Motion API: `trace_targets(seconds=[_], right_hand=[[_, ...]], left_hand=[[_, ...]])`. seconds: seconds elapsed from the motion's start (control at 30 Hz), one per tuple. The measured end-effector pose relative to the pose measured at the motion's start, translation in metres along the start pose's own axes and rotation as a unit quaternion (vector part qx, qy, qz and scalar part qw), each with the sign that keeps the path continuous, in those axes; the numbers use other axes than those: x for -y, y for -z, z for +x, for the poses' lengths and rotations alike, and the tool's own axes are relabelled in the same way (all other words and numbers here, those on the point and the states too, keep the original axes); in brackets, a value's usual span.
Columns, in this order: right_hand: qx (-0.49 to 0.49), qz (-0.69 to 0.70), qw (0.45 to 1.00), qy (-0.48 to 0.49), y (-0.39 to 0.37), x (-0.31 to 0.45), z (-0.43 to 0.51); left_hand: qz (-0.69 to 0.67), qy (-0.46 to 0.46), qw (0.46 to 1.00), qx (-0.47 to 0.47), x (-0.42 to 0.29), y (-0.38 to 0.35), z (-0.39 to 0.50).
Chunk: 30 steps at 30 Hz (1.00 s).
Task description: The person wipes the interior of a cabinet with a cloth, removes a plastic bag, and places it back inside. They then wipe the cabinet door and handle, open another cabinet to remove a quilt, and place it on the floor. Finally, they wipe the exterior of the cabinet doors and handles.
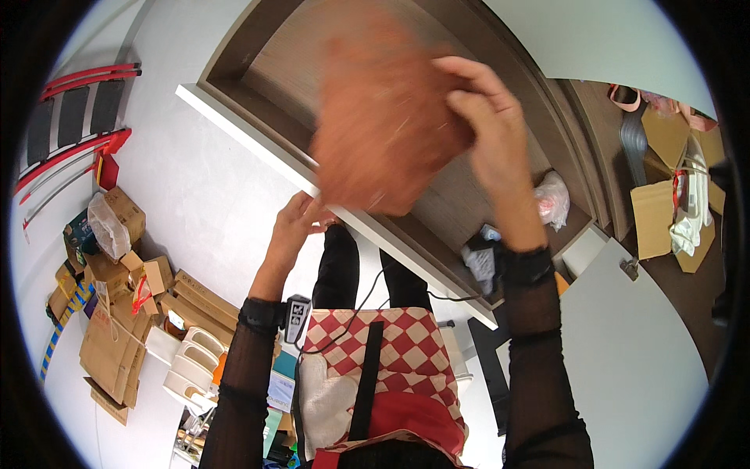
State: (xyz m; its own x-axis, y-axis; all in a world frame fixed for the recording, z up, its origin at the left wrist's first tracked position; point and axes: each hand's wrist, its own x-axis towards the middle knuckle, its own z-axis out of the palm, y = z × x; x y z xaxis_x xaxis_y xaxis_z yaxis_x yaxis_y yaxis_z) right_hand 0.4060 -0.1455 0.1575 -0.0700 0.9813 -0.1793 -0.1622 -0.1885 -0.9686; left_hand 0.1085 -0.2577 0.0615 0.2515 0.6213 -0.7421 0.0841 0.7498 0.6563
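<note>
My right hand (489,117) grips the right edge of a reddish-brown item (389,126), blurred by motion. It looks like a cloth or soft sheet, though the blur leaves its material unclear. The item is above a pulled-out brown wooden drawer (281,41) and hides much of its inside. My left hand (296,223) is at the drawer's white front panel (246,138), close to the item's lower left corner. Whether its fingers hold the panel or the item is hard to make out.
Inside the drawer's right end are a clear plastic bag (552,200) and a small dark packet (483,258). An open cardboard box (653,220) stands at right, beyond a white cabinet door (638,340). Cardboard boxes (114,334) and a red-framed stepladder (76,114) line the left side.
</note>
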Motion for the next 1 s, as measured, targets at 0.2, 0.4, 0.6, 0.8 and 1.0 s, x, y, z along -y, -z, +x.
trace_targets(seconds=[0.2, 0.4, 0.6, 0.8, 1.0], right_hand=[[-0.183, -0.388, 0.897, -0.111, 0.124, -0.130, 0.023], [0.008, -0.636, 0.769, -0.063, 0.060, -0.238, -0.010], [0.204, -0.508, 0.835, -0.049, -0.014, -0.251, -0.062], [0.186, -0.323, 0.902, -0.218, -0.012, -0.249, -0.061], [0.175, -0.062, 0.925, -0.331, -0.058, -0.158, -0.024]], left_hand=[[0.053, 0.086, 0.992, -0.076, -0.032, -0.018, 0.018], [0.051, 0.065, 0.995, -0.060, -0.023, -0.005, 0.017], [0.039, 0.102, 0.993, -0.054, -0.032, 0.001, 0.018], [0.026, 0.108, 0.993, -0.051, -0.022, -0.003, 0.021], [-0.019, 0.090, 0.995, -0.032, -0.008, -0.013, 0.022]])
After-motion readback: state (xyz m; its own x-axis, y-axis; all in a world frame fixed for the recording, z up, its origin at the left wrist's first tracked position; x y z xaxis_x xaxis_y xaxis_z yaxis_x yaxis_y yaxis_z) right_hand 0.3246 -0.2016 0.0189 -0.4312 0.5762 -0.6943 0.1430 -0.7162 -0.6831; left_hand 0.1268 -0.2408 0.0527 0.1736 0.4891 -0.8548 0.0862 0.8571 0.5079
